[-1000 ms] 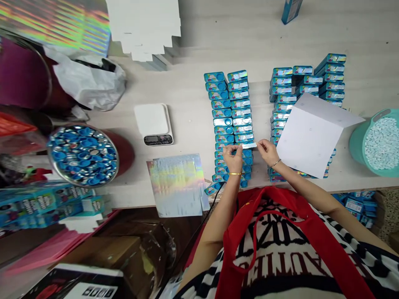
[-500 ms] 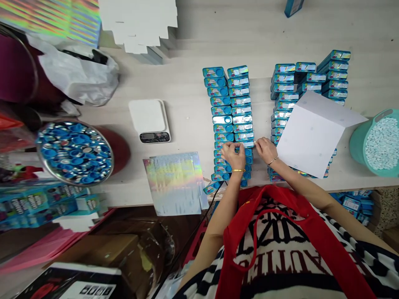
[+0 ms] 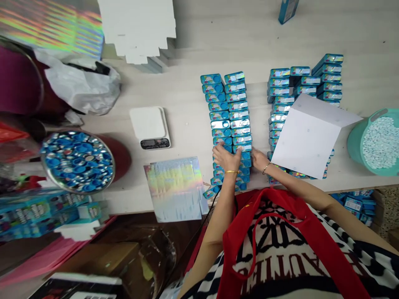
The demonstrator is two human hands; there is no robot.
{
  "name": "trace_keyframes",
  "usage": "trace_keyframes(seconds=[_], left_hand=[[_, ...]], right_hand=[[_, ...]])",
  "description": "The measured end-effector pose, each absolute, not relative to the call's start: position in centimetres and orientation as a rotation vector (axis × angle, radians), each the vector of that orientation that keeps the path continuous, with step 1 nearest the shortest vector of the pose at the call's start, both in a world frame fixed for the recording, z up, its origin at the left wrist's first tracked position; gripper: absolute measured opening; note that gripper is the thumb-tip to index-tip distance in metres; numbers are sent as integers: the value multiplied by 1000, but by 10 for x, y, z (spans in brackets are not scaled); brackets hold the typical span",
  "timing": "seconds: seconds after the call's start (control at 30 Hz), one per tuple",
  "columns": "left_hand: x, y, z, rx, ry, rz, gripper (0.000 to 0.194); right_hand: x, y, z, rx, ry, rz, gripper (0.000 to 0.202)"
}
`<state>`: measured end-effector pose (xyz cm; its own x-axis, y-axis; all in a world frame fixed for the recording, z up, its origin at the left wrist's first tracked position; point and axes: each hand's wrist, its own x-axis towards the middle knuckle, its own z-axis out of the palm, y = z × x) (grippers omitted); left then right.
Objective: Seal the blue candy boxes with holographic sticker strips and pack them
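**Bare hands meet across a tightly packed double column of tins**

The left hand (image 3: 225, 158) has its fingers spread over the left column of blue tins (image 3: 219, 106), its thumb by a tin with a shiny strip (image 3: 242, 148) in the right column (image 3: 237, 106). The right hand (image 3: 259, 161) is bent at that column's outer side; whether it grips anything, I cannot tell. The hands are apart, that tin between them.

The strip could end up creased or skewed if the thumb presses off-centre. Uneven sideways pressure might push neighbouring tins out of line, since they stand so close. Nearer the body, a slanted tin (image 3: 211, 192) beside the left forearm could be knocked by a careless elbow. Right of the right hand, a folded white sheet (image 3: 307, 135) lies over more tins and might slide if the forearm brushes it.

The pale table (image 3: 188, 89) holds shiny sheets (image 3: 173, 189) and a scale (image 3: 150, 122) left of the left hand. Farther out are a teal bucket (image 3: 354, 143) of white pellets on the right and, on the left, a dark red pail (image 3: 121, 155) of blue-and-silver pieces. Beyond the hands stand white cartons (image 3: 139, 25); brown cardboard (image 3: 120, 257) sits below the table's left edge, speckled floor (image 3: 392, 203) at far right.
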<state>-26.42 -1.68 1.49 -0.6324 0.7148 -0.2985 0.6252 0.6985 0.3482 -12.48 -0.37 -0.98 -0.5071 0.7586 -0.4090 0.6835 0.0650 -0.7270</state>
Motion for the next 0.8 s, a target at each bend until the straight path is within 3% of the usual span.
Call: trace_keyframes(seconds=[0.1, 0.2, 0.3, 0.43, 0.67, 0.8], left_hand=[[-265, -14, 17, 1179, 2460, 318, 67], [-254, 8, 19, 1392, 2293, 557, 50], [-226, 55, 24, 1557, 1972, 864, 40], [-178, 126, 38, 1726, 1571, 936, 43], [-122, 151, 39, 2072, 1290, 129, 52], [-111, 125, 35, 2160, 1340, -52, 29]], right_hand=[[-103, 38, 24, -1567, -2315, 1251, 35], [-40, 108, 62, -1793, -2224, 584, 47], [42, 163, 84, -2028, -2108, 226, 52], [104, 149, 76, -1943, -2288, 373, 27], [98, 40, 34, -1597, -2294, 440, 34], [99, 33, 26, -1559, -2334, 576, 43]])
